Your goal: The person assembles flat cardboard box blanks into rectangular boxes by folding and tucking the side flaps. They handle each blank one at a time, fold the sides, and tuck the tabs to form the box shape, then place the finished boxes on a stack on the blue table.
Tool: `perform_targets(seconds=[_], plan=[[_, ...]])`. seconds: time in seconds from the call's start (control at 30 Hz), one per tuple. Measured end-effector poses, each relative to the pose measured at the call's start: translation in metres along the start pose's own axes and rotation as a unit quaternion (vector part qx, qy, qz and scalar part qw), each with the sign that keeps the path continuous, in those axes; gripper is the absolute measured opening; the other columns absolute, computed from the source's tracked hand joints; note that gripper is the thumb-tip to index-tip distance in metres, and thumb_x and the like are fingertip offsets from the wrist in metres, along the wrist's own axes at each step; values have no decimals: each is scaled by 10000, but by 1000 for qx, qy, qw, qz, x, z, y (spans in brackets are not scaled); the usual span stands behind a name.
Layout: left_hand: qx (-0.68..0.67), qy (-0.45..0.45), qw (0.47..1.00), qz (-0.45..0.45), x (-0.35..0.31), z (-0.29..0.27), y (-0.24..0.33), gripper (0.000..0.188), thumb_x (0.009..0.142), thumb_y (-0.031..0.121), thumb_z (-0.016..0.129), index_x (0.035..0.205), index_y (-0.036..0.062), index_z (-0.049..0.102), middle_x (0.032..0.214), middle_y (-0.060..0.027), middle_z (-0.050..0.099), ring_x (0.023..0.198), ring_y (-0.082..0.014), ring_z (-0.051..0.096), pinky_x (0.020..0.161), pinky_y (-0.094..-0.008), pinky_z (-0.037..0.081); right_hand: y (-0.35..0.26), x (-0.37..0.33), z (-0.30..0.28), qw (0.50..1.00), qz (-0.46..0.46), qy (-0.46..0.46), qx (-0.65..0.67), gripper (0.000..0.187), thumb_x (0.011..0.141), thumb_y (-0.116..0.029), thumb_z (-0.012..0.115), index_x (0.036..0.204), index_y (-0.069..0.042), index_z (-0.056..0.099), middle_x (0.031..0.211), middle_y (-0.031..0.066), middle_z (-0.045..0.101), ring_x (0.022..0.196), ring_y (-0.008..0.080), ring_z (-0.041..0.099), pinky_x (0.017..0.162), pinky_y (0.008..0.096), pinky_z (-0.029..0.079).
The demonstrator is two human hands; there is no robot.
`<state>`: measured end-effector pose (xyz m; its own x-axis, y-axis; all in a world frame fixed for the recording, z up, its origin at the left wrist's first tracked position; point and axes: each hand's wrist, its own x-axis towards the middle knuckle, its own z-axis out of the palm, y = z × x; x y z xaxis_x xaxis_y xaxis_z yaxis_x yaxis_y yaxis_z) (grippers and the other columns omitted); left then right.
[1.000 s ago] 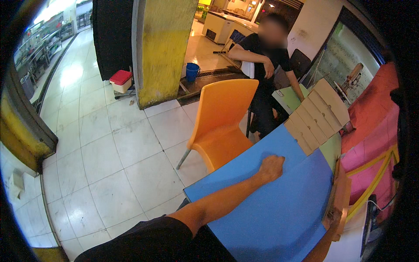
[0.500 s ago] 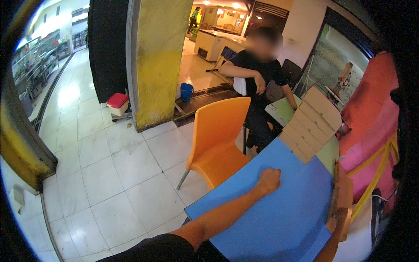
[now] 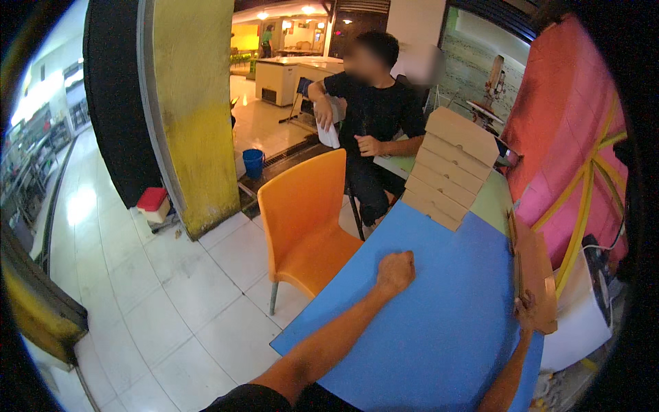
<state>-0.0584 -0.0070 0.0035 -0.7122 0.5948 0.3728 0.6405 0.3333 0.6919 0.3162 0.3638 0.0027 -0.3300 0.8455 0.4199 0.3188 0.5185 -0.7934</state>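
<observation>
My left hand (image 3: 397, 272) is closed in a fist, resting on the blue tabletop (image 3: 439, 323). Nothing shows in its fingers. At the table's right edge my right hand (image 3: 527, 310) grips the near end of some flat brown cardboard boxes (image 3: 537, 275), unfolded and standing on edge. Beyond my left hand, a stack of several closed, flat cardboard boxes (image 3: 452, 168) rises at the table's far end, by a pale green surface (image 3: 491, 206).
An orange chair (image 3: 302, 220) stands left of the table. Past it sits a person in black (image 3: 377, 110) with a white cloth (image 3: 328, 135). A blue bucket (image 3: 253, 163) and a red-lidded container (image 3: 152, 204) are near the yellow pillar (image 3: 195, 130). Pink fabric (image 3: 549, 144) hangs at right.
The view has swung to the right, bringing my right hand and the cardboard further in. My fist stays on the table. The seated person has turned and brought one hand in from the table.
</observation>
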Motion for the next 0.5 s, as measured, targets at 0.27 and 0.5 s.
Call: perform_targets(seconds=[0.27, 0.5], plan=[[22, 18, 999, 37, -2, 0, -1, 121, 817, 157, 590, 849, 72, 669, 786, -187, 675, 719, -402, 651, 665, -510, 513, -48, -25, -22, 985, -38, -164, 29, 439, 774, -218, 778, 1120, 11, 638, 965, 57, 653, 857, 182, 594, 759, 316, 496], [37, 40, 994, 92, -1, 0, -12, 126, 819, 214, 623, 845, 111, 689, 791, -166, 685, 714, -379, 659, 637, -481, 516, -55, -41, -15, 995, -3, -66, 79, 397, 822, -296, 727, 1090, -11, 661, 915, 31, 657, 847, 166, 591, 799, 299, 489]])
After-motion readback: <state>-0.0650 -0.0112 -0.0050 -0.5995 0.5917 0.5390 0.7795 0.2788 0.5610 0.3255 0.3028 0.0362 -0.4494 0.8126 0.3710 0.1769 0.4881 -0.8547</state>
